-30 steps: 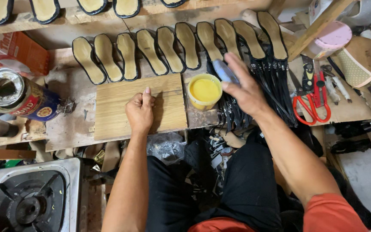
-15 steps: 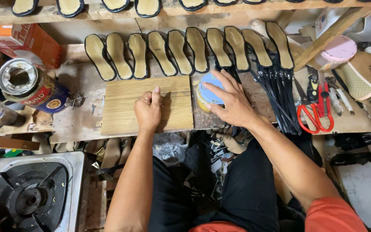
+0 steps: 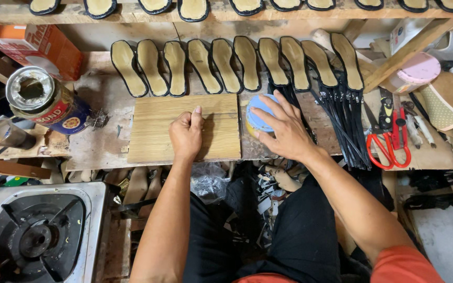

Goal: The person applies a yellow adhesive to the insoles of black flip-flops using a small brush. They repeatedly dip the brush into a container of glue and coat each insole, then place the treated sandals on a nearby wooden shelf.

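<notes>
On the table, a flat wooden board lies in front of the person, and the left hand rests on its right part. The fingers of this hand are curled in loosely, almost like a fist, with the thumb pointing up along the board; they hold nothing. Just beside the board, to the right, stands a small yellow cup with a blue lid on top. The right hand is over this lid, the fingers spread and bent down around its edge, so the lid is covered in part. The cup is mostly hidden below the lid and the hand.

Behind the board and the cup, a row of shoe soles with black edges and tan middles lies side by side. To the right of the hand, a bundle of black straps runs down the table, and red scissors lie near it. At the left end stands an open metal can, tilted, and behind it an orange box. Lower left, below the table, is a gas stove.
</notes>
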Action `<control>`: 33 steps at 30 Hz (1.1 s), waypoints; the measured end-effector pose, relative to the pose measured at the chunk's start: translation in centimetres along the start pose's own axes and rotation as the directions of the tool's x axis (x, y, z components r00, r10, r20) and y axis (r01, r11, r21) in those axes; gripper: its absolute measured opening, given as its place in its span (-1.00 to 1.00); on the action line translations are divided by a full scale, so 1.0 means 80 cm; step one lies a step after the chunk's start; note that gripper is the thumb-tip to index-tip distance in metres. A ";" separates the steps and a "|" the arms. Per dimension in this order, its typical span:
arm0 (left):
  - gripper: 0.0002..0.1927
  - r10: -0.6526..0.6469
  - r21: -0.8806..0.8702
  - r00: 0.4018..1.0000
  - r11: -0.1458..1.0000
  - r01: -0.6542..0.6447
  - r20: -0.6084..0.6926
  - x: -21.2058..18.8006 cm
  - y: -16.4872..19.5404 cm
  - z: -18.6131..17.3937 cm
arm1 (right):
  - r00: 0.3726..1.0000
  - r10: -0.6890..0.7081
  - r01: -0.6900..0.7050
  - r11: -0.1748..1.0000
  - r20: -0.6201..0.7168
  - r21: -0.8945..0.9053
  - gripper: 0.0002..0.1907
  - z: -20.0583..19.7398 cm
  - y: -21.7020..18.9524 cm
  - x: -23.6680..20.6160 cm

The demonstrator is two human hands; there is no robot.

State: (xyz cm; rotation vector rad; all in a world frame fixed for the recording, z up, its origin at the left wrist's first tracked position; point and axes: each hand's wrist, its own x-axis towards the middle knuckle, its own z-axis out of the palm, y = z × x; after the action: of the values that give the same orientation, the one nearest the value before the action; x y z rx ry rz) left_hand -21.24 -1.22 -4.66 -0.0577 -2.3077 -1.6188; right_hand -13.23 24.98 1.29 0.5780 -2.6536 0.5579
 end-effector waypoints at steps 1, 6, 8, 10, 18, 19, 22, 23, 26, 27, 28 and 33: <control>-0.51 0.007 -0.008 1.000 1.000 -0.007 0.000 0.000 0.000 0.000 | 1.000 -0.005 0.005 1.000 -0.003 -0.007 -0.38 0.001 0.000 -0.001; -0.53 0.048 -0.017 0.999 0.999 -0.048 -0.021 -0.002 -0.003 0.001 | 1.000 0.003 -0.003 0.999 -0.001 -0.049 -0.27 0.003 -0.003 0.001; -0.52 0.088 -0.003 0.995 0.996 -0.088 -0.039 -0.004 -0.003 0.002 | 0.999 0.021 -0.017 0.996 0.040 -0.090 -0.27 0.002 -0.006 0.003; -0.53 0.101 0.029 0.995 0.995 -0.100 -0.025 -0.009 -0.001 0.002 | 0.998 0.026 -0.019 0.993 0.063 -0.116 -0.25 0.000 -0.010 0.005; -0.49 0.058 0.038 0.998 0.998 -0.059 0.023 -0.010 0.005 -0.002 | 0.997 0.016 -0.010 0.996 0.076 -0.083 -0.14 -0.015 -0.005 0.018; -0.48 0.038 0.031 0.999 0.999 -0.039 0.032 -0.009 0.005 -0.002 | 0.998 -0.008 0.012 0.997 0.060 -0.073 -0.15 -0.015 -0.002 0.020; -0.44 0.039 0.028 0.999 0.999 -0.040 0.037 -0.005 0.007 -0.003 | 0.998 0.006 -0.003 0.999 0.064 -0.036 -0.15 -0.011 0.005 0.024; -0.42 0.052 0.031 0.998 0.998 -0.053 0.034 -0.004 0.008 -0.004 | 0.993 0.069 -0.068 0.998 0.097 -0.020 -0.15 -0.009 0.006 0.027; -0.40 -0.216 0.235 0.948 0.959 0.160 0.236 -0.002 0.014 -0.005 | 0.986 0.162 -0.163 0.986 0.040 0.034 -0.15 0.000 0.002 0.038; -0.37 -0.110 0.231 0.943 0.972 0.037 0.313 -0.002 0.017 -0.005 | 0.984 0.179 -0.178 0.983 -0.004 0.053 -0.15 0.003 -0.002 0.043; -0.23 -0.007 0.218 0.922 0.972 -0.084 0.388 -0.004 0.019 -0.004 | 0.984 0.175 -0.172 0.983 -0.044 0.065 -0.15 0.007 -0.007 0.048; 0.41 0.204 0.310 0.841 0.865 -0.394 0.500 -0.006 0.020 0.001 | 0.985 0.143 -0.135 0.987 -0.097 0.086 -0.06 0.031 -0.051 0.072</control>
State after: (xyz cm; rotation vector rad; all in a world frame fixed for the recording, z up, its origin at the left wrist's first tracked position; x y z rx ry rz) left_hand -20.44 -0.53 -3.35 -0.7472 -2.7505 -1.0168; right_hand -16.88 18.71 2.84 0.3767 -2.5967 0.7164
